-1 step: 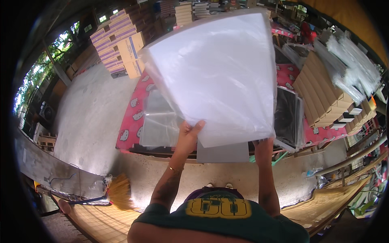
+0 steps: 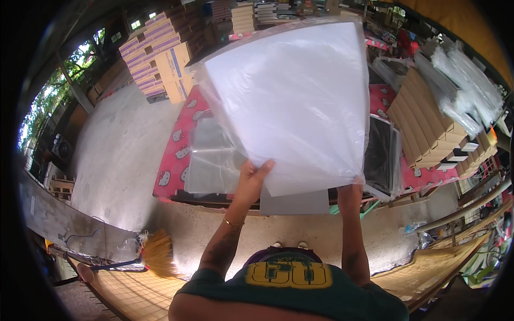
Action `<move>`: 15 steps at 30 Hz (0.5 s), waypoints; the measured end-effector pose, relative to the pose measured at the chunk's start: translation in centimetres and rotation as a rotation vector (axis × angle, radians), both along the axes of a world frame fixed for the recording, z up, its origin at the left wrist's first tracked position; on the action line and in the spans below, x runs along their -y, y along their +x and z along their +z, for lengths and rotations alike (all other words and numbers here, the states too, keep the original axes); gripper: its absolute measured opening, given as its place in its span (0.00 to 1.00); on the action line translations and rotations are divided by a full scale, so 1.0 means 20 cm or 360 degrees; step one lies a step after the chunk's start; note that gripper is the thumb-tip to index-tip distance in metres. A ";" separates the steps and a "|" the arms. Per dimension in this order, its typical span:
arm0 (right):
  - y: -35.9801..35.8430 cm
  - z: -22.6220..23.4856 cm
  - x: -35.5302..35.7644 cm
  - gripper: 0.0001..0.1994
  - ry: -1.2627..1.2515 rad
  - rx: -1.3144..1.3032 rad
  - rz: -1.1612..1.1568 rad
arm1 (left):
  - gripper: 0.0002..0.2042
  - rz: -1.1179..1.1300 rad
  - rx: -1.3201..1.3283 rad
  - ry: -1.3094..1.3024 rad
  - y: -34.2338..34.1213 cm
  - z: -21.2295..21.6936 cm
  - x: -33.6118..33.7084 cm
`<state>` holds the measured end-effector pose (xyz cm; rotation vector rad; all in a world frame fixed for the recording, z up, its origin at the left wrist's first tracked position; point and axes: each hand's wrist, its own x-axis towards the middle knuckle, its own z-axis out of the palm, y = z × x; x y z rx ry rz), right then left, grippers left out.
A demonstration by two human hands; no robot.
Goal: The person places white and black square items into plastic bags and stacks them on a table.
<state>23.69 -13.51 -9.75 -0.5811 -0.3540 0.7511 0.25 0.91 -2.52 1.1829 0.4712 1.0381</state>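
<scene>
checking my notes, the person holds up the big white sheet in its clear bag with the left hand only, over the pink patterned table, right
Not quite: both hands hold it. The head view shows the left hand gripping the lower edge of the white sheet in its clear bag, and the right hand at the lower right corner, mostly hidden behind the bag. The rest stands: it is held up over the pink patterned table.

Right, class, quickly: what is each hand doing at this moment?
Left hand: closed on the lower edge of the clear plastic bag, thumb on top.
Right hand: at the bag's lower right corner, mostly hidden; grip cannot be told.
</scene>
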 end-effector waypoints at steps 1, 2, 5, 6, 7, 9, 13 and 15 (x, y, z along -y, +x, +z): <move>0.05 -0.03 -0.01 0.12 0.0068 0.0228 0.0012 | 0.11 -0.0023 -0.0112 0.0041 0.02 -0.05 -0.02; 0.05 -0.01 -0.02 0.14 0.0137 0.0115 0.0009 | 0.12 -0.0036 -0.0227 0.0077 0.03 -0.06 -0.02; 0.05 0.07 -0.09 0.15 0.0322 -0.0112 -0.0212 | 0.13 0.0027 -0.0223 0.0249 0.14 -0.10 0.05; 0.08 0.06 -0.10 0.15 0.0443 -0.0157 -0.0188 | 0.13 -0.0045 -0.0212 0.0089 0.17 -0.13 0.10; 0.10 0.05 -0.12 0.15 0.0452 -0.0196 -0.0207 | 0.13 -0.0117 -0.0201 -0.0071 0.20 -0.17 0.15; 0.11 0.07 -0.15 0.15 0.0476 -0.0275 -0.0248 | 0.14 -0.0184 -0.0221 -0.0220 0.23 -0.23 0.17; 0.21 0.02 -0.17 0.16 0.0505 -0.0384 -0.0221 | 0.16 0.0254 -0.0147 0.0146 0.34 -0.20 0.19; 0.23 0.03 -0.16 0.16 0.0484 -0.0429 -0.0260 | 0.16 0.0500 -0.0268 0.0483 0.38 -0.11 0.17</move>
